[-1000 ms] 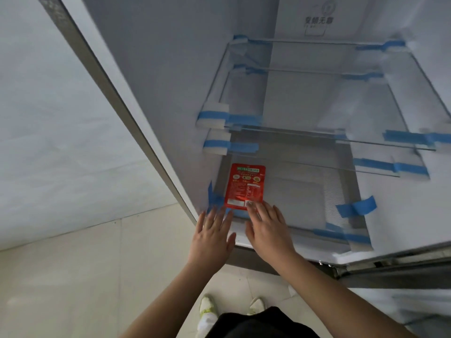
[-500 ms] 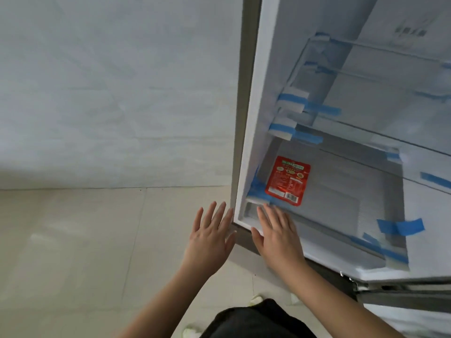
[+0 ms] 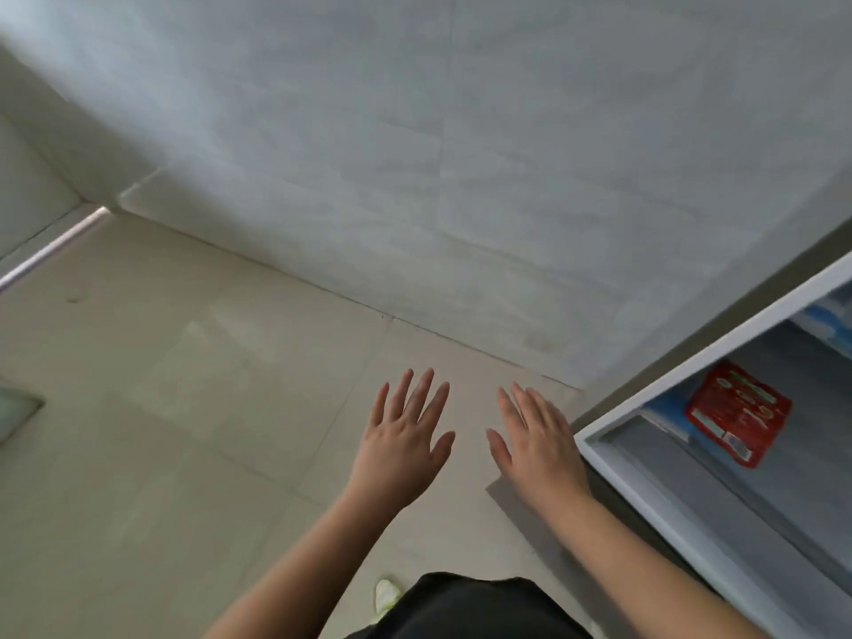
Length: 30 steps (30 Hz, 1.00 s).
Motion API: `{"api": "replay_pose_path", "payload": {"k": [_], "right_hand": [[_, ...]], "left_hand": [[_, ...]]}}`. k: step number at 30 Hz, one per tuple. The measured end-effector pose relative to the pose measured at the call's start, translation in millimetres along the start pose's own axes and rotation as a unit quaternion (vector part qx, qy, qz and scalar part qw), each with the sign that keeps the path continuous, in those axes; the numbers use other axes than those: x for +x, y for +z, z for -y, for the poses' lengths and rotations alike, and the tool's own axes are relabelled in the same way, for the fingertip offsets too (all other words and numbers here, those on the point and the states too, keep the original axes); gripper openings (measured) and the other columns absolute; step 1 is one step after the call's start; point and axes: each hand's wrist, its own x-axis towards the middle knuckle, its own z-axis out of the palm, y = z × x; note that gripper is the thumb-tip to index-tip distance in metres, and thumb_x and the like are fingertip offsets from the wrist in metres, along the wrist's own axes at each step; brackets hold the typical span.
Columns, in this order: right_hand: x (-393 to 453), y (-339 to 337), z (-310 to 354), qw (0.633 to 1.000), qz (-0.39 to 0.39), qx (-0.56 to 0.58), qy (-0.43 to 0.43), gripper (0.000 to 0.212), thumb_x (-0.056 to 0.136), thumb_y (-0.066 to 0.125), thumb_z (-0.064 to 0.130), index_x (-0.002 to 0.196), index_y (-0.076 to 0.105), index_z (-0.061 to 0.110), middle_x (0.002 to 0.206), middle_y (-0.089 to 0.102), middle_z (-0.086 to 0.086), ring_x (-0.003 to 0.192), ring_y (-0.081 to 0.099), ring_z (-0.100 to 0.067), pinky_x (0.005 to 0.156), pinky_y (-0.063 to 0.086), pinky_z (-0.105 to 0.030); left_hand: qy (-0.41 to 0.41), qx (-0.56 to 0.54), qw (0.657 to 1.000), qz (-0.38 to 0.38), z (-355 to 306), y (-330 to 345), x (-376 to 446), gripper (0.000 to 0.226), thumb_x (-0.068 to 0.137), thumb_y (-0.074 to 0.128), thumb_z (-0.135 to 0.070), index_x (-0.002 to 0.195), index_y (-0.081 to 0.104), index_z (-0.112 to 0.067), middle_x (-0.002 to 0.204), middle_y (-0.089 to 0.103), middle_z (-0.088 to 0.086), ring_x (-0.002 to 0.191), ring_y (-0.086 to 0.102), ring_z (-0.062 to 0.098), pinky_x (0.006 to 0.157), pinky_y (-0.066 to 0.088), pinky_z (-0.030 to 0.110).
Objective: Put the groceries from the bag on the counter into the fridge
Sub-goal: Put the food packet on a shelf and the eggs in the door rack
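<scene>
The flat red printed foil-type food packet (image 3: 737,413) lies face up on the lowest visible shelf of the open white fridge (image 3: 682,514), near the front left corner of that shelf, beside strips of blue tape (image 3: 666,410) on the shelf edge. By appearance it is a thin sealed sachet: probably light, pliable rather than stiff, and smooth enough to slide on a glass or plastic shelf. If it needs repositioning, the sealed border along any edge is the suitable place to pinch; the printed middle would flex under the fingers. The fridge compartment in view holds this packet only; the upper shelves are cut off at the frame edge, so their contents cannot be stated. The grocery bag and the counter are out of view, so the number of items left to transfer cannot be judged. The left hand (image 3: 402,442) is flat, palm down, with fingers spread, and grips nothing. The right hand (image 3: 537,447) is likewise flat and empty, just beside the fridge's front left corner but not touching it. Both hands hover over the pale tiled floor (image 3: 161,408), below the grey-white tiled wall (image 3: 461,154). The likely next requirement is a return to the bag for another item.
</scene>
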Motion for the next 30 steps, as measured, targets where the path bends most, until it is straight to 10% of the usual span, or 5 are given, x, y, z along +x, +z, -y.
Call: {"api": "replay_pose_path", "payload": {"k": [16, 21, 30], "right_hand": [[79.6, -9.5, 173.4, 0.973, 0.034, 0.000, -0.230, 0.073, 0.092, 0.009, 0.056, 0.151, 0.030, 0.018, 0.156, 0.032, -0.008, 0.144, 0.027, -0.027, 0.117, 0.017, -0.040], [107.8, -9.0, 204.7, 0.955, 0.040, 0.037, -0.290, 0.063, 0.095, 0.025, 0.051, 0.141, 0.047, 0.014, 0.144, 0.050, -0.011, 0.132, 0.046, -0.030, 0.109, 0.034, -0.046], [159.8, -17.3, 257.4, 0.901, 0.054, 0.055, -0.426, 0.058, 0.094, 0.032, 0.048, 0.139, 0.049, 0.015, 0.143, 0.051, -0.010, 0.131, 0.048, -0.029, 0.109, 0.022, -0.040]], "left_hand": [[-0.298, -0.045, 0.953, -0.037, 149.4, -33.4, -99.4, 0.072, 0.089, -0.001, -0.061, 0.155, -0.012, -0.033, 0.165, -0.014, -0.006, 0.150, -0.020, 0.018, 0.122, -0.012, 0.043], [-0.384, -0.041, 0.921, -0.047, 165.7, -37.6, -107.0, 0.078, 0.083, -0.010, -0.061, 0.155, -0.011, -0.033, 0.166, -0.011, -0.005, 0.151, -0.018, 0.020, 0.121, -0.015, 0.042], [-0.514, -0.024, 0.855, -0.064, 190.6, -60.6, -110.1, 0.084, 0.076, -0.014, -0.063, 0.155, -0.009, -0.035, 0.166, -0.009, -0.006, 0.152, -0.015, 0.018, 0.117, -0.018, 0.040]]}}
